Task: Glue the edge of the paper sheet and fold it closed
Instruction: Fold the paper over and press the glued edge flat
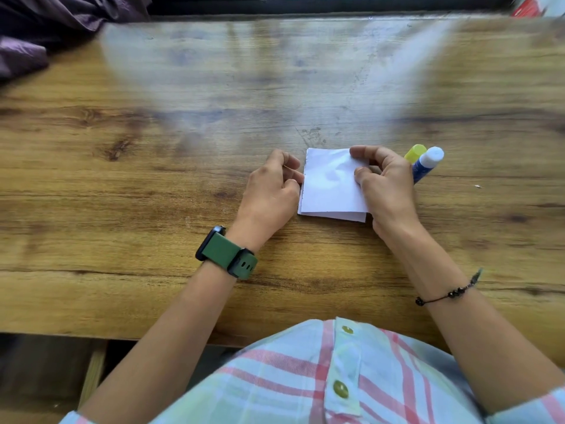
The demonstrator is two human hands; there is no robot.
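On wooden table [153, 209], one folded paper sheet [331, 188], pinched by left hand [270, 191] and right hand [386, 185], one glue stick [426, 165]

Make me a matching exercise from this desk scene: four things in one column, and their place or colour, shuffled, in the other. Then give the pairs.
Column 1
1. folded paper
2. glue stick
3. watch
4. bracelet

Column 2
A. on the right wrist, dark beads
B. between the two hands, white
C. on the left wrist, green strap
D. lying behind the right hand, blue body

Pairs: 1-B, 2-D, 3-C, 4-A
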